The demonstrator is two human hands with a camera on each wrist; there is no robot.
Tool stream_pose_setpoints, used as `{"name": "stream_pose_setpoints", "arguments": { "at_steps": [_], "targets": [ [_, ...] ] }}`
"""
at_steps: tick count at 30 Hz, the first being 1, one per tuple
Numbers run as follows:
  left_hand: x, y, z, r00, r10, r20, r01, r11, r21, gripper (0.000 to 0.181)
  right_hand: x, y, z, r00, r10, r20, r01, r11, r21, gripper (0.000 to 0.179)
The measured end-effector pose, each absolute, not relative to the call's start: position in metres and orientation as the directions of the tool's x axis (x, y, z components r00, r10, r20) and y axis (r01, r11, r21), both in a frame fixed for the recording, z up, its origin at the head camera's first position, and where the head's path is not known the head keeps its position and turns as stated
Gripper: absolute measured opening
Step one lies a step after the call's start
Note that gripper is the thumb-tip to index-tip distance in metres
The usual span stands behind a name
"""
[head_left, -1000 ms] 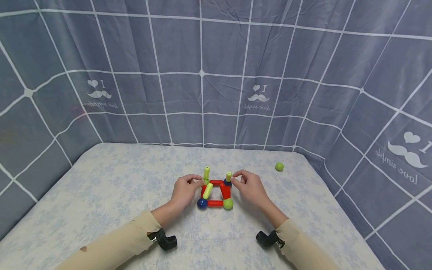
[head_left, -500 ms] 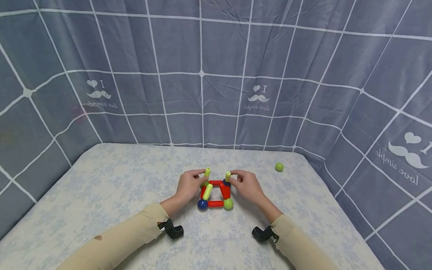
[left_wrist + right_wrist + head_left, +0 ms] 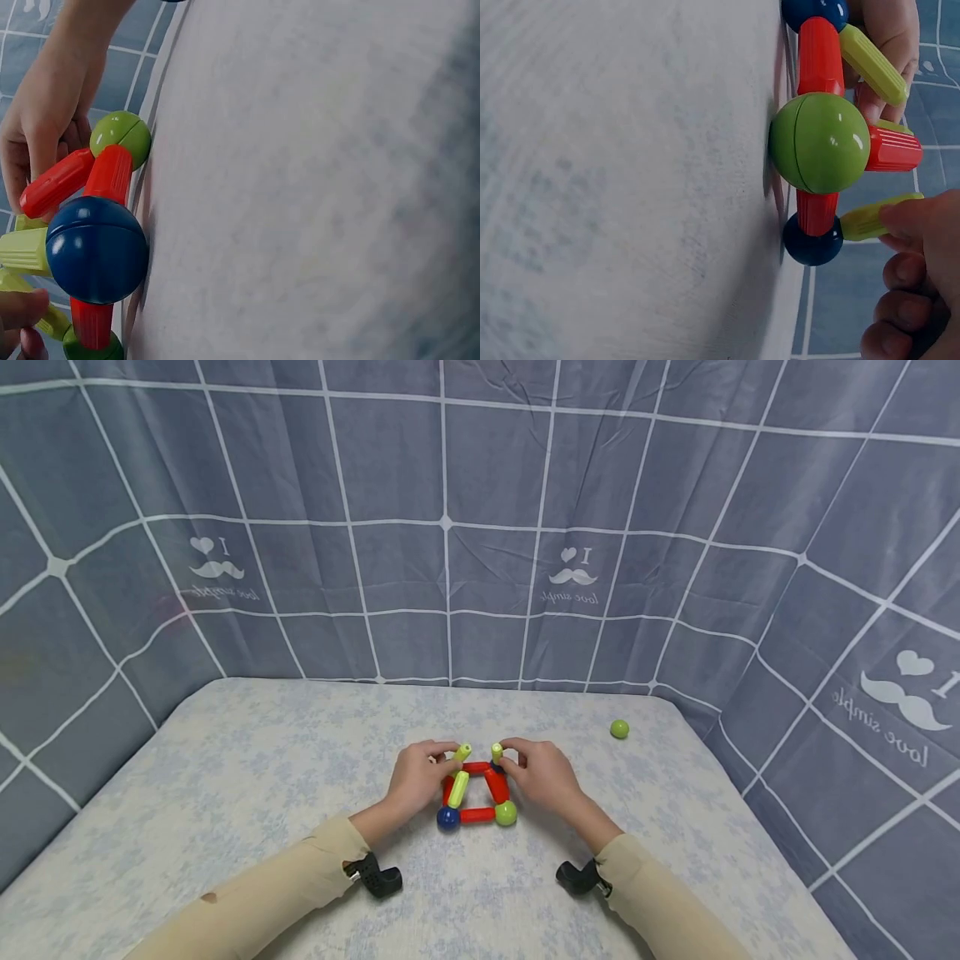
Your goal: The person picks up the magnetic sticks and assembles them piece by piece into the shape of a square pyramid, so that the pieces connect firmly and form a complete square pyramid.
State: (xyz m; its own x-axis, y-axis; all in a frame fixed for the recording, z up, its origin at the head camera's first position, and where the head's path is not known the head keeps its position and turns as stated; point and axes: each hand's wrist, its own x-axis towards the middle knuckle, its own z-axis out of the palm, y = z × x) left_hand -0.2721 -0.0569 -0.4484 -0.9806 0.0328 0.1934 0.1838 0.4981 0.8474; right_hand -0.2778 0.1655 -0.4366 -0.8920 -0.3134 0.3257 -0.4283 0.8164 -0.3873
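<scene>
A magnetic rod-and-ball frame stands on the table, with red rods (image 3: 477, 815) joining blue and green balls at its corners. My left hand (image 3: 418, 777) pinches the yellow-green rod (image 3: 54, 322) on the far-left green ball (image 3: 91, 346). The yellow-green rod (image 3: 866, 219) on the far-right blue ball (image 3: 814, 241) is pinched by my right hand (image 3: 543, 777). Both held rods tilt inward. From the near-left blue ball (image 3: 97, 250) rises another yellow-green rod (image 3: 459, 790), untouched. A red rod (image 3: 895, 148) slants up from the near-right green ball (image 3: 821, 142).
One loose green ball (image 3: 619, 729) lies on the table's far right. A pale floral cloth (image 3: 300, 735) covers the table. Behind and at the sides hangs a grey-blue checked curtain (image 3: 397, 568).
Both hands have closed in from beside the far rods and now pinch them. Those two rods, upright before, lean toward each other. The frame's base stays nearly in place.
</scene>
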Motion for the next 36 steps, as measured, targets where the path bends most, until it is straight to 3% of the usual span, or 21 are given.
{"name": "stream_pose_setpoints", "arguments": {
  "at_steps": [17,23,29,36],
  "targets": [
    [-0.268,-0.064,-0.453,-0.979,0.081,0.186,0.202,0.466,0.861,0.021,-0.278,0.163,-0.436,-0.795,-0.484,0.366,-0.56,0.817,-0.136,0.025],
    [-0.269,-0.065,-0.454,-0.98,0.085,0.179,0.199,0.459,0.866,0.021,-0.278,0.162,-0.435,-0.783,-0.507,0.361,-0.575,0.811,-0.107,0.025],
    [-0.269,-0.064,-0.455,-0.979,0.092,0.18,0.202,0.461,0.864,0.024,-0.279,0.164,-0.438,-0.809,-0.488,0.329,-0.555,0.818,-0.152,0.03],
    [-0.263,-0.07,-0.453,-0.991,0.058,0.117,0.13,0.5,0.856,0.033,-0.287,0.172,-0.444,-0.902,-0.411,0.13,-0.429,0.82,-0.378,0.044]
  ]
}}
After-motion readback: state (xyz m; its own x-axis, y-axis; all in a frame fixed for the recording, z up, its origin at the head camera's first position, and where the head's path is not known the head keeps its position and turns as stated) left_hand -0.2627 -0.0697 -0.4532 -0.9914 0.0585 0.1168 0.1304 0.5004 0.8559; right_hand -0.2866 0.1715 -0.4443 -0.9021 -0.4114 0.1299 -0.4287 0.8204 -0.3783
